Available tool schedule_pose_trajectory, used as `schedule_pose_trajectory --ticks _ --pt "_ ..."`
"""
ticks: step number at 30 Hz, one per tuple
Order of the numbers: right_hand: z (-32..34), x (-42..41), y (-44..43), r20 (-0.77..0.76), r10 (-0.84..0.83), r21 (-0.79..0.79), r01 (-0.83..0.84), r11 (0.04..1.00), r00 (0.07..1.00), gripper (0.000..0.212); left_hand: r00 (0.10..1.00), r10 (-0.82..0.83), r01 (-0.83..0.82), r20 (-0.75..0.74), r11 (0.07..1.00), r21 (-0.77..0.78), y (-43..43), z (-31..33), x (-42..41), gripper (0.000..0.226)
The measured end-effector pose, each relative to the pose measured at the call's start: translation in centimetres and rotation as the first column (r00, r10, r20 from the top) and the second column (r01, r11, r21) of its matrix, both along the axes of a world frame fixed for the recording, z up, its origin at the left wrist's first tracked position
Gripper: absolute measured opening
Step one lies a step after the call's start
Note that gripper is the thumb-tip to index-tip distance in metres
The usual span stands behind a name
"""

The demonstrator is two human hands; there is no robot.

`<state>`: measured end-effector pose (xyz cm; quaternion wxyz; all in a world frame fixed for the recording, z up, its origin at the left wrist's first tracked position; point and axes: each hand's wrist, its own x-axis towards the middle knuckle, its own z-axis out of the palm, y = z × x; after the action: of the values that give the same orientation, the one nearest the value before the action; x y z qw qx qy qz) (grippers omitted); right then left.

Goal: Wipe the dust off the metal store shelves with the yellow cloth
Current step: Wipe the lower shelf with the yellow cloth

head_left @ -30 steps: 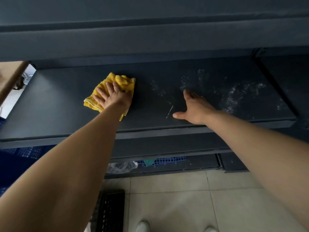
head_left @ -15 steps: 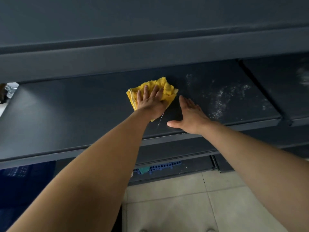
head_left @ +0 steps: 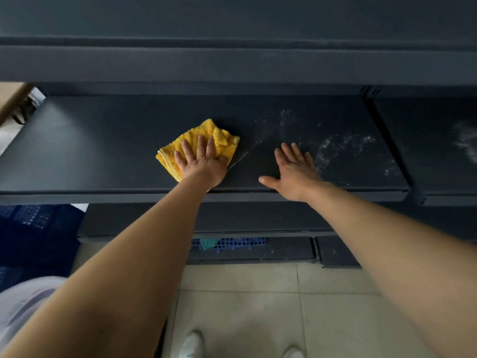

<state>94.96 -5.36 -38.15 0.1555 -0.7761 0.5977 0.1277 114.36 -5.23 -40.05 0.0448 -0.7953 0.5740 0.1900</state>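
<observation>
Crumpled yellow terry cloth [head_left: 196, 140] lies on the dark metal shelf [head_left: 103, 151]; white, seemingly powdery dust [head_left: 335, 148] at its three o'clock.

No lettering, label, brand mark or number can be read anywhere in the frame. The dark metal shelf [head_left: 103, 151] across the middle and the yellow cloth [head_left: 192, 143] lying on it show only plain surfaces.

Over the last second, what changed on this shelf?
The left hand slid the yellow cloth rightward along the shelf toward the right hand, then a little way back. Nothing was picked up or released. The right hand stayed flat; the dust beyond it is unwiped.
</observation>
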Motion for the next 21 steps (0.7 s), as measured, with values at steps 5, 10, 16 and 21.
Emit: schedule_pose_trajectory --ticks 5,10,16,21 --pt "0.0 -3.6 -0.8 0.016 0.003 -0.033 -0.002 0.999 1.000 0.088 1.000 -0.001 0.002 -0.008 1.000 0.026 -0.2 0.1 -4.5 0.062" --pt "0.0 -7.0 -1.0 0.007 -0.003 -0.043 0.003 0.999 1.000 0.090 0.993 -0.108 0.109 -0.040 0.994 0.016 0.0 0.4 -11.4 0.062" --pt "0.1 -9.2 -1.6 0.001 -0.012 -0.044 0.012 0.999 1.000 0.091 0.989 -0.146 0.147 -0.037 0.989 0.017 0.2 0.8 -9.7 0.062" --pt "0.1 -9.3 -1.5 0.030 -0.018 -0.034 0.019 0.999 0.999 0.088 0.997 0.070 -0.072 0.035 0.996 0.058 1.2 0.8 -4.6 0.067"
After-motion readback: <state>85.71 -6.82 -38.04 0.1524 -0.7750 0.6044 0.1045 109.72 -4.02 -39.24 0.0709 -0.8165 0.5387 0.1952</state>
